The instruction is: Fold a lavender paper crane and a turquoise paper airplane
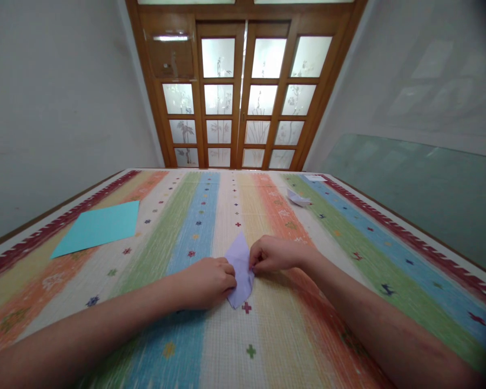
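Head view: left hand (208, 282) curled, fingers pressing the left edge of the lilac paper (240, 269) mid-table (227, 346), right hand (272, 254) pinching its right edge between closed fingertips, blue sheet (99, 227) lying far left.

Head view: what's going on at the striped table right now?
A person is working a pale lilac, pointed piece of folded paper on the striped woven tablecloth. The left hand presses its left edge; the right hand pinches its right edge. A flat turquoise paper sheet lies far left, and a small white folded paper figure sits farther back, right.
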The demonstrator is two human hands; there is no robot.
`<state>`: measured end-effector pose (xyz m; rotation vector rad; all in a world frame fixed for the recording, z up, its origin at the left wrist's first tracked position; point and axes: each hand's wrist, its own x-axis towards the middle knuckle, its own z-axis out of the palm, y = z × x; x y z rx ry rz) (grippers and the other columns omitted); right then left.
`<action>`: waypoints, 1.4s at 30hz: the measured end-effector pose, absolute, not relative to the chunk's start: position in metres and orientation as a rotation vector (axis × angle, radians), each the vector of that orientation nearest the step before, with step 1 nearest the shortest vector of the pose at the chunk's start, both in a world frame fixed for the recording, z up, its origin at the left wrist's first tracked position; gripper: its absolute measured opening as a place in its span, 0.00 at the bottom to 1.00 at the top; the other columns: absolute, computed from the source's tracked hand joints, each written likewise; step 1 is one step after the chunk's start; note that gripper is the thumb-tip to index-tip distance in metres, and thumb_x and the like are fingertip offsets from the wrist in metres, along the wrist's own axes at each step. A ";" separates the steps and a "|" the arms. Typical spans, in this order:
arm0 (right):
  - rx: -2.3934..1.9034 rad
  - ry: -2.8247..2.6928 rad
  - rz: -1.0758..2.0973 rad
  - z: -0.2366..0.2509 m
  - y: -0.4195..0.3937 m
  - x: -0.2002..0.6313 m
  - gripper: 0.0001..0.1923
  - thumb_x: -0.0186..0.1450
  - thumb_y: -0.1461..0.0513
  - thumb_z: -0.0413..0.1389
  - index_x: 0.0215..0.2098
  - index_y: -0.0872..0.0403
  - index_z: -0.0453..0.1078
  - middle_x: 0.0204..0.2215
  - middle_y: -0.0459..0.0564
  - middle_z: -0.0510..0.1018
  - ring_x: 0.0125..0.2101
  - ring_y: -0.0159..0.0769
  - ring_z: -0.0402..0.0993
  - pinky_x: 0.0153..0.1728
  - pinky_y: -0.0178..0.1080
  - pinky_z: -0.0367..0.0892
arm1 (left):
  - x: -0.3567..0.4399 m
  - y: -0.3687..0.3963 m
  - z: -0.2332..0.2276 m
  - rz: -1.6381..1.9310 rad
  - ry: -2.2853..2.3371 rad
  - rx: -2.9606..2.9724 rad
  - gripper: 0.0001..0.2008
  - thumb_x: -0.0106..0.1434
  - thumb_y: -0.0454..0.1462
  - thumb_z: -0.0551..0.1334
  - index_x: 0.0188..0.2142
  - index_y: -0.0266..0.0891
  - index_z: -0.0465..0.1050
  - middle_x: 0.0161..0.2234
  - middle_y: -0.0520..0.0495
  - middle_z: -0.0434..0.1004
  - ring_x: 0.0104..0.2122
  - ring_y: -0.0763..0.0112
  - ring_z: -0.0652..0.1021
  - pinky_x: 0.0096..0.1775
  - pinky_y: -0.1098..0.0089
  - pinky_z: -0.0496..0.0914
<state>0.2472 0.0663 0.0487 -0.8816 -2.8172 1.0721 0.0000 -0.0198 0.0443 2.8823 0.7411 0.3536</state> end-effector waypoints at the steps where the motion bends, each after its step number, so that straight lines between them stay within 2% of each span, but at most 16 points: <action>1: -0.863 -2.759 1.150 0.044 0.068 0.247 0.10 0.60 0.62 0.61 0.38 0.53 0.82 0.31 0.48 0.83 0.27 0.32 0.75 0.30 0.32 0.65 | 0.001 -0.020 0.042 0.331 0.707 2.897 0.08 0.66 0.32 0.60 0.33 0.39 0.77 0.33 0.46 0.80 0.36 0.65 0.79 0.43 0.67 0.70; 4: -0.792 -2.596 1.257 0.030 0.071 0.246 0.10 0.63 0.59 0.60 0.38 0.55 0.81 0.31 0.49 0.82 0.29 0.32 0.75 0.32 0.33 0.68 | 0.001 -0.021 0.036 0.319 0.646 2.901 0.07 0.67 0.32 0.59 0.36 0.39 0.77 0.35 0.46 0.80 0.38 0.64 0.79 0.42 0.66 0.69; 10: -0.751 -2.540 1.244 0.024 0.069 0.244 0.11 0.65 0.57 0.60 0.40 0.54 0.80 0.35 0.49 0.82 0.34 0.35 0.76 0.37 0.36 0.70 | -0.003 -0.024 0.031 0.397 0.717 2.787 0.07 0.68 0.34 0.59 0.42 0.39 0.76 0.37 0.47 0.80 0.39 0.64 0.78 0.43 0.65 0.69; 14: -0.795 -2.495 1.205 0.024 0.061 0.242 0.11 0.65 0.59 0.59 0.44 0.53 0.79 0.38 0.50 0.83 0.36 0.36 0.78 0.39 0.37 0.70 | -0.004 -0.027 0.025 0.446 0.751 2.761 0.16 0.69 0.35 0.57 0.56 0.41 0.70 0.44 0.45 0.79 0.43 0.62 0.77 0.47 0.62 0.69; 16: -0.834 -2.476 1.153 0.022 0.057 0.241 0.11 0.66 0.59 0.58 0.45 0.53 0.78 0.38 0.50 0.83 0.36 0.36 0.78 0.39 0.36 0.70 | -0.004 -0.028 0.022 0.414 0.731 2.799 0.20 0.69 0.34 0.57 0.59 0.43 0.68 0.47 0.44 0.77 0.45 0.61 0.76 0.48 0.60 0.68; 19: -0.860 -2.487 1.069 0.019 0.054 0.239 0.12 0.67 0.59 0.58 0.46 0.53 0.78 0.37 0.50 0.83 0.35 0.36 0.78 0.38 0.36 0.69 | -0.003 -0.029 0.020 0.373 0.739 2.835 0.21 0.67 0.34 0.58 0.60 0.44 0.67 0.48 0.43 0.76 0.47 0.58 0.75 0.50 0.58 0.68; 25: -0.841 -2.505 0.945 0.021 0.049 0.239 0.12 0.68 0.61 0.55 0.48 0.52 0.78 0.42 0.50 0.83 0.40 0.37 0.78 0.44 0.39 0.69 | -0.003 -0.029 0.022 0.359 0.756 2.857 0.19 0.69 0.35 0.56 0.59 0.40 0.68 0.48 0.41 0.76 0.47 0.58 0.75 0.51 0.58 0.68; 29: -0.843 -2.450 1.133 0.022 0.052 0.243 0.15 0.69 0.57 0.56 0.50 0.54 0.77 0.41 0.52 0.83 0.38 0.37 0.78 0.41 0.38 0.70 | -0.005 -0.029 0.019 0.374 0.747 2.869 0.19 0.69 0.35 0.56 0.59 0.39 0.68 0.50 0.41 0.76 0.49 0.57 0.75 0.52 0.57 0.68; 33: -0.823 -2.405 1.370 0.021 0.061 0.253 0.17 0.63 0.54 0.62 0.46 0.55 0.78 0.39 0.51 0.82 0.36 0.36 0.76 0.39 0.38 0.70 | -0.007 -0.028 0.017 0.425 0.709 2.851 0.22 0.70 0.34 0.55 0.63 0.38 0.63 0.54 0.40 0.75 0.49 0.59 0.75 0.51 0.58 0.69; 37: -0.729 -2.433 1.538 0.025 0.068 0.263 0.17 0.59 0.60 0.65 0.47 0.54 0.77 0.42 0.50 0.80 0.39 0.35 0.74 0.44 0.38 0.69 | -0.008 -0.026 0.019 0.439 0.663 2.867 0.18 0.70 0.34 0.56 0.58 0.40 0.69 0.48 0.42 0.79 0.45 0.60 0.77 0.48 0.60 0.70; 42: -0.594 -2.600 1.321 0.027 0.067 0.262 0.14 0.60 0.63 0.64 0.45 0.51 0.79 0.41 0.50 0.77 0.40 0.35 0.73 0.44 0.38 0.67 | -0.008 -0.025 0.022 0.408 0.618 2.913 0.15 0.68 0.35 0.59 0.53 0.44 0.75 0.48 0.43 0.78 0.45 0.59 0.77 0.47 0.59 0.70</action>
